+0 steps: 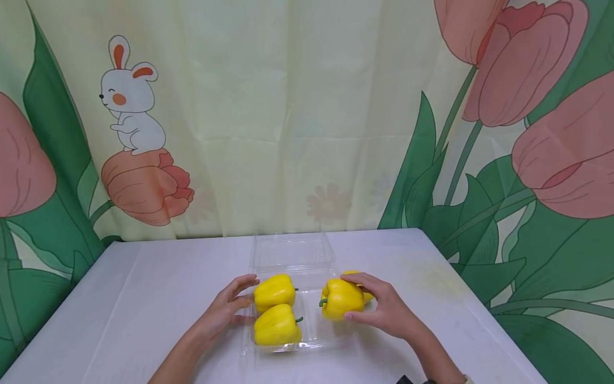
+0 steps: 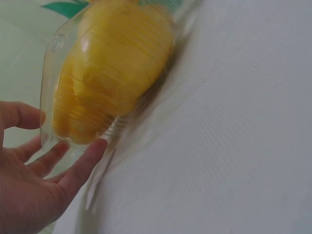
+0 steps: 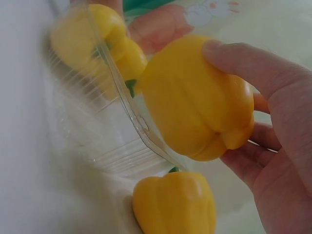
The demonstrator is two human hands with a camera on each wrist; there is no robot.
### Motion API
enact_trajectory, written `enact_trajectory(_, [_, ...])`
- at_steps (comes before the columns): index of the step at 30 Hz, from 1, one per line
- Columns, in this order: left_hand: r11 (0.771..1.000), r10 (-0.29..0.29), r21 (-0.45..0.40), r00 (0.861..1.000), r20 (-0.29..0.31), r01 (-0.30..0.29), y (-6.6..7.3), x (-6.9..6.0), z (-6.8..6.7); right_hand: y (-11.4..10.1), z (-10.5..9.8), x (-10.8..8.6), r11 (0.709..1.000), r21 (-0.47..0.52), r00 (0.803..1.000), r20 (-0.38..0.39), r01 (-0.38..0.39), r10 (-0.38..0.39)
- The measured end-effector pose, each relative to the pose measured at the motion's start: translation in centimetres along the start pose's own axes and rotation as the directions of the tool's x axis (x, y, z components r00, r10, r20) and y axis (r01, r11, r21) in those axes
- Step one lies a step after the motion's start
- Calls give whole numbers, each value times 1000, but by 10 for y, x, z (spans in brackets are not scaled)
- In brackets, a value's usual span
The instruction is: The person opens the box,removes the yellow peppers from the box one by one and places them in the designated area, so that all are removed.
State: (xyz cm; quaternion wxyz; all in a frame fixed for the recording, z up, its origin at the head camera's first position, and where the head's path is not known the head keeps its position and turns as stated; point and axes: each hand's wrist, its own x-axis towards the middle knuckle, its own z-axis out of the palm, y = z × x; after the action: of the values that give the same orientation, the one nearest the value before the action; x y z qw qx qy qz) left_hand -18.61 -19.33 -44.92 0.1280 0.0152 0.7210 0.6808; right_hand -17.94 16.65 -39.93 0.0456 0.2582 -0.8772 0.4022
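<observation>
In the head view, two yellow bell peppers, a far one [image 1: 275, 293] and a near one [image 1: 277, 325], lie in the left part of a clear plastic clamshell box [image 1: 314, 320]. My left hand [image 1: 229, 304] is at the box's left wall; in the left wrist view its fingertips [image 2: 100, 146] touch the clear plastic. A third yellow bell pepper [image 1: 341, 300] is gripped between thumb and fingers of my right hand [image 1: 384, 304], over the box's right side. The right wrist view shows this pepper raised above the rim, with a fourth bell pepper [image 3: 174, 202] outside the box.
The box's clear lid [image 1: 292, 250] lies folded back toward the far edge of the white-covered table [image 1: 158, 298]. Behind the table hangs a curtain [image 1: 288, 106] printed with tulips and a rabbit.
</observation>
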Motion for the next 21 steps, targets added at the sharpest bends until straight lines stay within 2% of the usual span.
enact_trajectory(21, [1000,3,4,1000,0,-3,-1,1,0,4,-5,-5,1000,-5,1000,5,-12,12])
